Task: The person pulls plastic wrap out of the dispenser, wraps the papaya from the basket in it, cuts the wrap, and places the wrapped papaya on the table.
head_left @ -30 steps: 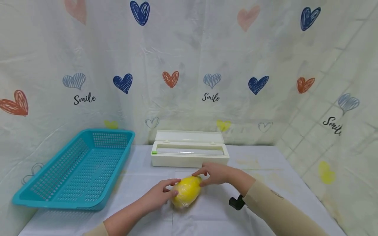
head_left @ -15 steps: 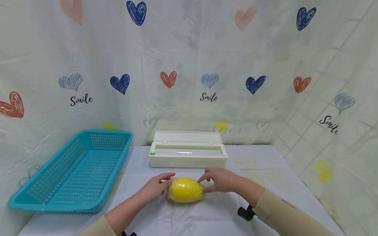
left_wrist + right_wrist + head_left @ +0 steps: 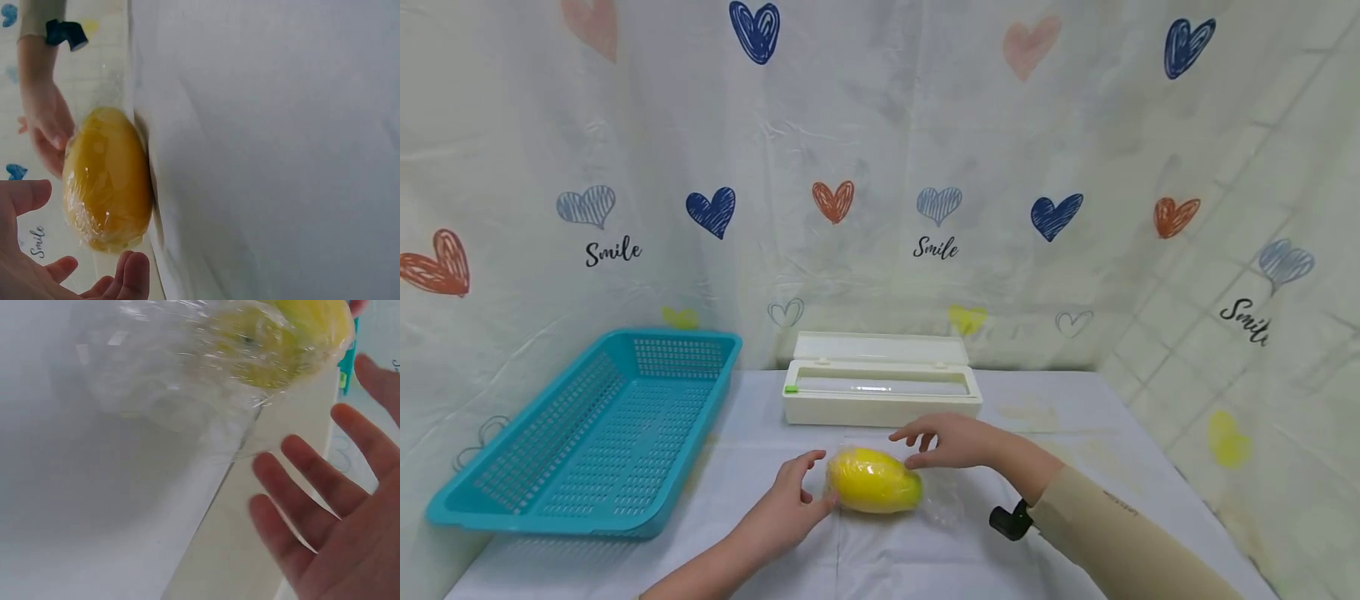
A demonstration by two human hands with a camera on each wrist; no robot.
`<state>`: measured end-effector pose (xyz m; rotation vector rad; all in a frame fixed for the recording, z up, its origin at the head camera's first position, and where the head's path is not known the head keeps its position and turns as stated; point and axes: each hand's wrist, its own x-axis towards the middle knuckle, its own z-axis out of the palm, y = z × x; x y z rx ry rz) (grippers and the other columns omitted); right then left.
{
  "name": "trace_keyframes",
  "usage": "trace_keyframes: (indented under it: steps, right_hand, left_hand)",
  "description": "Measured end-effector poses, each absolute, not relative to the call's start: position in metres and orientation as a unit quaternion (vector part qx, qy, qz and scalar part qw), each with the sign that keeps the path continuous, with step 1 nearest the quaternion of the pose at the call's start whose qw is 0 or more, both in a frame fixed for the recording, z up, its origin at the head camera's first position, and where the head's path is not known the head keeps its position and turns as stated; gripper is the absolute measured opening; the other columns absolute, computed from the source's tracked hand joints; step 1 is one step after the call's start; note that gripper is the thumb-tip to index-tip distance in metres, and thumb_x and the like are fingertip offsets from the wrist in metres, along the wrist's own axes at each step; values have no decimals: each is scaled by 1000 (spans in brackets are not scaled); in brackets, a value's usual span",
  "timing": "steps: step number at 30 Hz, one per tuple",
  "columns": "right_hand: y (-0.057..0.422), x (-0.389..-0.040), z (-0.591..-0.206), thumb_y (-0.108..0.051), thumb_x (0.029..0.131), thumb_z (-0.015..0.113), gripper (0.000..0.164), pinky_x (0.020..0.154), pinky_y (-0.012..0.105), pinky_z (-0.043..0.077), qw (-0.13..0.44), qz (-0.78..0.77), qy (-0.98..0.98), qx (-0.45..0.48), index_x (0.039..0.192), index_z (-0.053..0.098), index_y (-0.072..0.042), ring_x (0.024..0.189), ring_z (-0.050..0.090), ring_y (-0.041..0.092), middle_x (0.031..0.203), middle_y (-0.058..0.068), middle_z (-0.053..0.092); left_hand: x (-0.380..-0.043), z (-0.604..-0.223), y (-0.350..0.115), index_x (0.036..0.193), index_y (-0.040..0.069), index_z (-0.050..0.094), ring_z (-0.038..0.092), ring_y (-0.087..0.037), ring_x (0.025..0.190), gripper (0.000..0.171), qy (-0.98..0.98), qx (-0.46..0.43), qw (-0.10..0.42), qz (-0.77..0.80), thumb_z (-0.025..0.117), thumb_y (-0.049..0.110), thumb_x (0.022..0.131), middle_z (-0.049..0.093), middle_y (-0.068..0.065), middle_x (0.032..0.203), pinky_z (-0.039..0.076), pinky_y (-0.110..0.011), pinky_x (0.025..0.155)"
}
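A yellow oval fruit, greenish at its right end and wrapped in clear cling film, lies on the white cloth. Loose film spreads out from that green end; the right wrist view shows this film crumpled and see-through. My left hand is at the fruit's left end with fingers apart, the thumb close to the film; whether it touches I cannot tell. Just behind the right end hovers my right hand, its fingers spread and holding nothing. The left wrist view shows the fruit tightly wrapped and shiny.
Behind the fruit stands a white cling film dispenser, lid raised, with a roll inside. A turquoise plastic basket stands at the left. A curtain with printed hearts hangs behind the table.
The fruit has turned from slanting to lying sideways, green end to the right. Both hands have let go of it, and loose film now shows at its right.
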<state>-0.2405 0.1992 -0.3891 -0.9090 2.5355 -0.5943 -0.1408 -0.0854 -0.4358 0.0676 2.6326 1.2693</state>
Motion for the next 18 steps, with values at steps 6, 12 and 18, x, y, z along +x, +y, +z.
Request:
trace_keyframes:
  steps: [6,12,18]
  right_hand:
    - [184,-254,-387,-40,91,67,52,93,42,50,285,-214,883,-305,141,56,-32,110,62,15,127,-3,63]
    - [173,-260,-389,-41,91,66,49,100,48,46,312,-197,879,-303,139,54,-45,115,60,16,128,-12,62]
    - [174,-257,-390,-39,90,70,52,96,42,49,309,-212,876,-303,138,52,-48,107,61,11,127,-11,62]
  left_hand:
    - [-131,-439,-80,150,21,35,52,-18,88,78,886,40,141,439,74,46,87,33,-16,147,48,-33,64]
    - [-138,-443,-76,154,20,30,54,-21,96,85,875,43,161,454,74,47,86,33,-17,147,52,-37,71]
    - [-151,-444,-71,156,22,27,55,-21,97,89,865,56,164,471,74,49,86,29,-18,150,55,-38,78]
